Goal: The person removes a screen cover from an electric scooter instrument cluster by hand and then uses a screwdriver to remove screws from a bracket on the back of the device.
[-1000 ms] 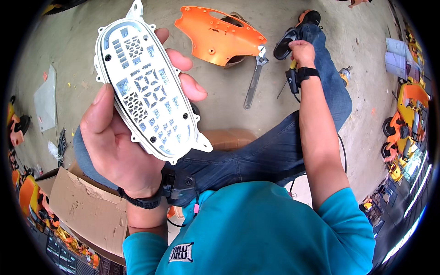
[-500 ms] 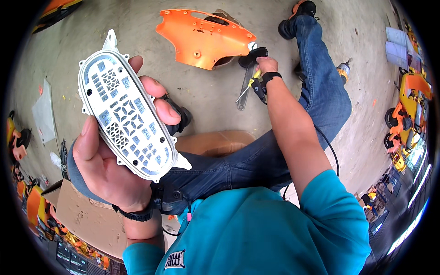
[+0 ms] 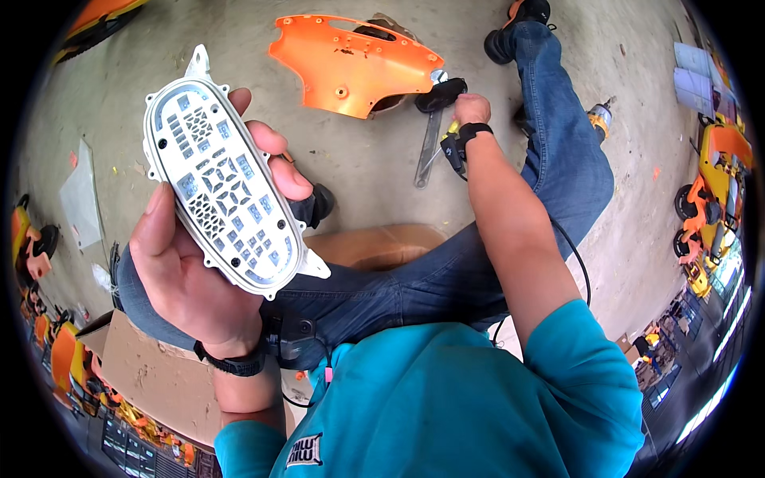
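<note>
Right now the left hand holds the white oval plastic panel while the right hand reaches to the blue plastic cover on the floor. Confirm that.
Not quite: in the head view the cover is orange, not blue. The left hand does hold the white oval plastic panel, and the right hand reaches beside that cover.

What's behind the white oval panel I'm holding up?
The left hand cups the white oval panel from behind, fingertips curling over its right edge. The panel hides most of the palm and its own back face.
</note>
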Demonstrator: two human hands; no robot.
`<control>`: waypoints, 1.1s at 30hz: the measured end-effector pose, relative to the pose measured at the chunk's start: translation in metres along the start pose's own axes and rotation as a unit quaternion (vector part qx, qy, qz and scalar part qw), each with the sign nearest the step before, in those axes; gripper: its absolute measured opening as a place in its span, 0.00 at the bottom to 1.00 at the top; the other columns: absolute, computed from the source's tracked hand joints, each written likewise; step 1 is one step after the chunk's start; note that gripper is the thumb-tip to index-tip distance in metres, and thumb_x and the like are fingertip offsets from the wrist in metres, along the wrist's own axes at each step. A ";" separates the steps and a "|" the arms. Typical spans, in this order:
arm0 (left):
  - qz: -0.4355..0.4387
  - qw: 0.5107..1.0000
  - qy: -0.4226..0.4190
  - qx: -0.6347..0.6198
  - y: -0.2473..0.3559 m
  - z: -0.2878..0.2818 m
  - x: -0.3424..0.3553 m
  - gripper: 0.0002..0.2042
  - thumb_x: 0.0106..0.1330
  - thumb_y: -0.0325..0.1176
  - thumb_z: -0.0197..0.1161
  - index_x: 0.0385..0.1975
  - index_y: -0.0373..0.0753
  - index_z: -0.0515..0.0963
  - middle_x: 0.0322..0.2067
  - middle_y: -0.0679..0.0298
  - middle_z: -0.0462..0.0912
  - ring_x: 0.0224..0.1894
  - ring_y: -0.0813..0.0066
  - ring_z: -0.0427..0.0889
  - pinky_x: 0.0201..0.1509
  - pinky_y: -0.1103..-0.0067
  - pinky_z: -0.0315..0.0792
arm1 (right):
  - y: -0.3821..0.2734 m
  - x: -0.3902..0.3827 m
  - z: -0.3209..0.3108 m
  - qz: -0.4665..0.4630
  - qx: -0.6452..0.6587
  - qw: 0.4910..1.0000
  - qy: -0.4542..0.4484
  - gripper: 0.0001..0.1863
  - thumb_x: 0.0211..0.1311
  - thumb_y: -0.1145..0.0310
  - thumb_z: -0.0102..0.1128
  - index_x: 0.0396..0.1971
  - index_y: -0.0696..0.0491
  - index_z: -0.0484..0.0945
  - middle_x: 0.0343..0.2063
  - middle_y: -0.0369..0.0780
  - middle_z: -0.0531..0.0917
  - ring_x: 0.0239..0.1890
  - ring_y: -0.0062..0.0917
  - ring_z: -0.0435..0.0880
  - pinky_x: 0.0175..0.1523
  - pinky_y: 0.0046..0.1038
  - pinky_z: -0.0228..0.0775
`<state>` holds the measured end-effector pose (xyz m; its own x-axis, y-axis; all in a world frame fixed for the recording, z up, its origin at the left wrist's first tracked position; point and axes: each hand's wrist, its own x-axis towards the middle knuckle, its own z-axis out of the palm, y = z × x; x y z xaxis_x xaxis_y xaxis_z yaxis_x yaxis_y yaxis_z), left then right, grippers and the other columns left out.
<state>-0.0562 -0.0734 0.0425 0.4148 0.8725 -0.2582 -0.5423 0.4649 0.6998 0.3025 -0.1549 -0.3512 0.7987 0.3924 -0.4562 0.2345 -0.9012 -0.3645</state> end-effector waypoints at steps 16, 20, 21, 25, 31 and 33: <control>-0.031 0.998 -0.046 0.033 -0.014 -0.012 -0.010 0.31 0.69 0.43 0.36 0.65 0.22 0.58 0.47 0.47 0.78 0.40 0.59 0.83 0.49 0.71 0.76 | -0.165 -0.088 -0.265 -0.176 0.289 0.933 -0.123 0.20 0.71 0.57 0.54 0.42 0.63 0.77 0.33 0.39 0.83 0.30 0.20 0.78 0.36 0.20 0.72; -0.047 0.997 -0.035 0.052 -0.019 -0.011 -0.007 0.31 0.68 0.43 0.37 0.64 0.23 0.59 0.46 0.47 0.79 0.40 0.60 0.83 0.49 0.71 0.76 | -0.169 -0.096 -0.264 -0.234 0.208 0.946 -0.083 0.21 0.71 0.52 0.54 0.41 0.58 0.78 0.31 0.34 0.82 0.26 0.13 0.73 0.30 0.14 0.64; -0.052 0.997 -0.028 0.052 -0.018 -0.009 -0.006 0.31 0.68 0.43 0.37 0.64 0.23 0.59 0.46 0.47 0.79 0.40 0.60 0.83 0.49 0.71 0.76 | -0.167 -0.095 -0.265 -0.242 0.276 0.919 -0.142 0.21 0.71 0.51 0.54 0.42 0.56 0.77 0.31 0.34 0.83 0.25 0.12 0.72 0.30 0.14 0.66; -0.071 0.993 -0.036 0.082 -0.009 -0.007 0.003 0.31 0.69 0.43 0.37 0.64 0.23 0.59 0.46 0.47 0.79 0.40 0.60 0.84 0.49 0.71 0.77 | -0.182 -0.118 -0.275 -0.251 0.463 0.828 -0.193 0.17 0.75 0.56 0.49 0.48 0.56 0.73 0.41 0.43 0.84 0.25 0.14 0.70 0.31 0.19 0.70; -0.084 0.984 -0.062 0.142 -0.003 -0.002 0.037 0.30 0.69 0.43 0.37 0.63 0.23 0.60 0.45 0.48 0.79 0.40 0.60 0.84 0.46 0.72 0.78 | -0.186 -0.137 -0.276 -0.270 0.609 0.683 -0.299 0.14 0.75 0.61 0.48 0.50 0.56 0.69 0.47 0.48 0.80 0.30 0.16 0.71 0.34 0.19 0.67; -0.072 0.987 -0.057 0.133 -0.012 -0.008 0.038 0.31 0.69 0.45 0.39 0.64 0.24 0.60 0.45 0.48 0.79 0.40 0.60 0.84 0.45 0.72 0.78 | -0.190 -0.148 -0.270 -0.285 0.596 0.685 -0.307 0.13 0.74 0.64 0.50 0.50 0.56 0.68 0.47 0.47 0.79 0.30 0.15 0.71 0.34 0.18 0.67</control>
<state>-0.0396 -0.0446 0.0186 0.5622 0.7701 -0.3015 -0.2675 0.5142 0.8149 0.2892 -0.0918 0.0048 0.2962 0.9513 -0.0855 -0.5010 0.0785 -0.8619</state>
